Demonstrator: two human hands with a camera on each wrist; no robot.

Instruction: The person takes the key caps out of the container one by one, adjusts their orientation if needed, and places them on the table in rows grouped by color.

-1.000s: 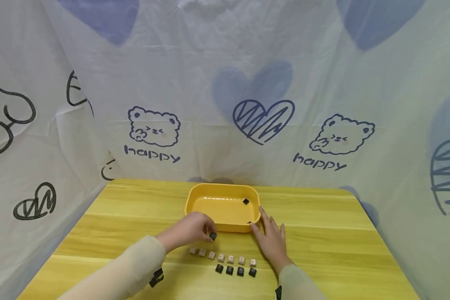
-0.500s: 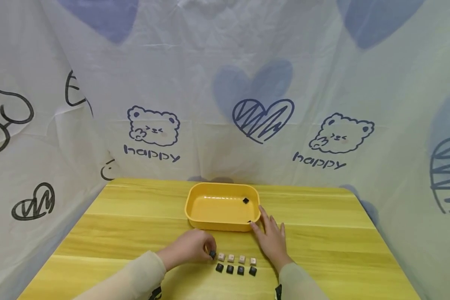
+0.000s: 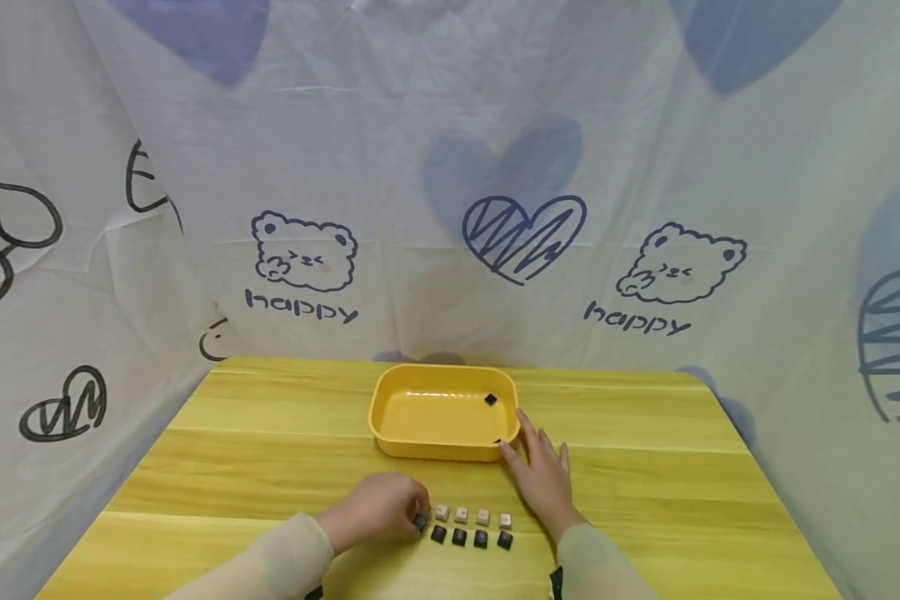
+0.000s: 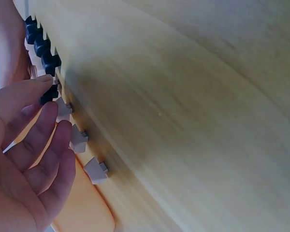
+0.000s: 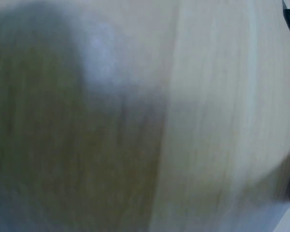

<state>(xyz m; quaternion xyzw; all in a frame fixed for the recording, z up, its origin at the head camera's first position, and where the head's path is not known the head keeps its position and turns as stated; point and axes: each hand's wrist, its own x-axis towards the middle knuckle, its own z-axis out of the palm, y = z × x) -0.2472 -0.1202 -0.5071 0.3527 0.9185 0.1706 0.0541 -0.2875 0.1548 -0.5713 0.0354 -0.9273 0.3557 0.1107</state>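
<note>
My left hand (image 3: 378, 510) pinches a black keycap (image 3: 420, 522) between thumb and fingertips, at the left end of a row of black keycaps (image 3: 460, 537). In the left wrist view the held keycap (image 4: 49, 95) is just off the tabletop or touching it; I cannot tell which. A row of pale keycaps (image 3: 461, 514) lies behind the black row, its left part hidden by the left hand. Several pale keycaps (image 4: 79, 139) show past the fingers. My right hand (image 3: 543, 482) rests with extended fingers against the right front corner of a yellow plastic tray (image 3: 438, 451).
Inside the tray are a black keycap (image 3: 491, 399) at the right and a dark piece (image 3: 497, 442) near the front corner. All stand on a yellow wood-grain table (image 3: 682, 475). A printed cloth (image 3: 420, 167) hangs behind. The right wrist view shows mostly blurred tabletop.
The left hand has come down and toward me with the black keycap, from in front of the tray to the left end of the black row. The right hand stays at the tray.
</note>
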